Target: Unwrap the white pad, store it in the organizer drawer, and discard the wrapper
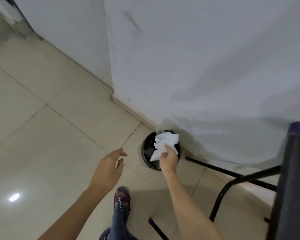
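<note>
the right hand point(169, 159) reaches out over a small round bin point(160, 150) standing on the tiled floor point(42, 135) against the white wall point(206, 66). its fingers point(168, 149) are pinched together on a crumpled white wrapper point(164, 143), which fans out beyond the fingertips and hangs above the bin's dark opening; one corner of it droops on the thumb side, toward the bin's near rim. the wrapper is clear of the bin's contents as far as can be told.

the left hand point(107, 168) floats off to the side of the bin, holding nothing, its fingers loosely spread and slightly curled, the tips pointing toward the bin but well apart from it.

below the wrists, a foot in a purple sandal point(122, 200) stands on the floor. to the outer side of the right hand, a dark chair point(291, 179) with black metal legs stands near the wall, one leg tip just beside the bin.
</note>
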